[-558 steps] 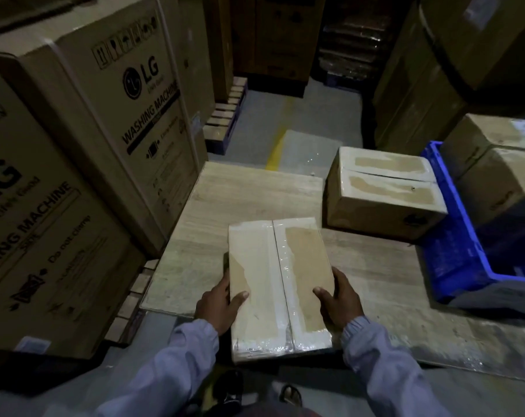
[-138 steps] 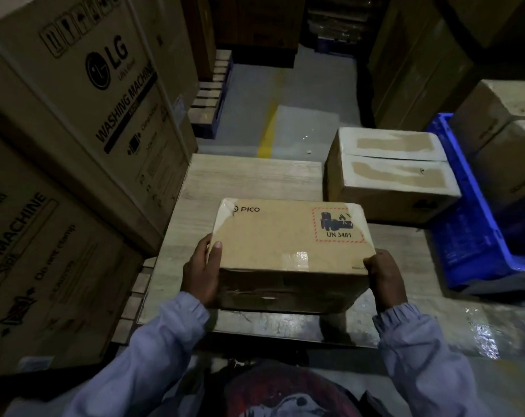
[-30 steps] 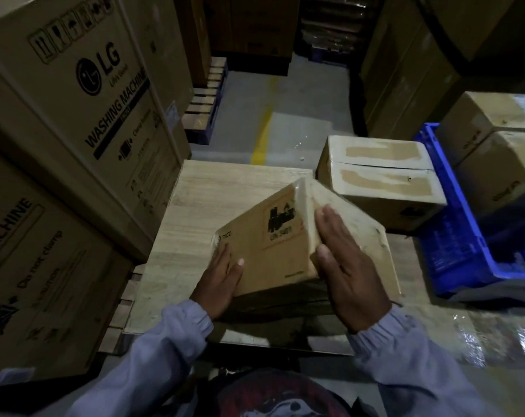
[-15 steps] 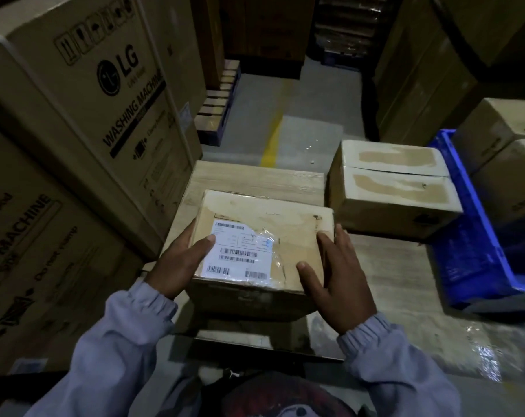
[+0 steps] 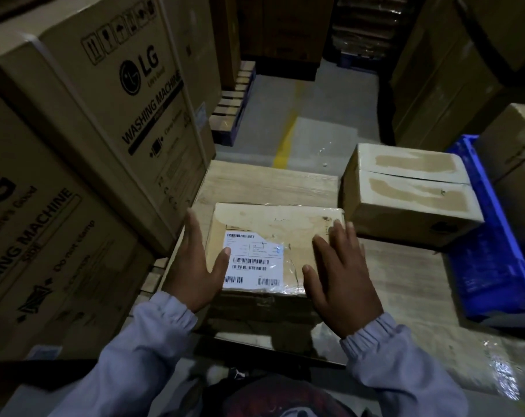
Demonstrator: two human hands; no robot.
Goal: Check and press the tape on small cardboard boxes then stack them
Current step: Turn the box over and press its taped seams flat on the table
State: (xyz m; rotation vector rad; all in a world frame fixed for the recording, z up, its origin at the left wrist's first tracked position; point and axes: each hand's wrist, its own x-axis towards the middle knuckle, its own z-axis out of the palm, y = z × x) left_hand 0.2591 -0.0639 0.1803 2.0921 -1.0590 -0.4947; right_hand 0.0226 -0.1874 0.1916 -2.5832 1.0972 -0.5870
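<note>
Mid-frame on the table (image 5: 270, 182), the small box (image 5: 273, 230) has the left hand (image 5: 195, 266) and right hand (image 5: 342, 281) flat and open against it; rubbing slowly along each taped edge seems best.

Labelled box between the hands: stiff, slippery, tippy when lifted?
Probably stiff: the labelled box keeps flat faces and crisp edges. Likely stable, since it lies low and wide on the wooden top. The glossy film over its label may feel slick, so side grips seem safer.
</note>
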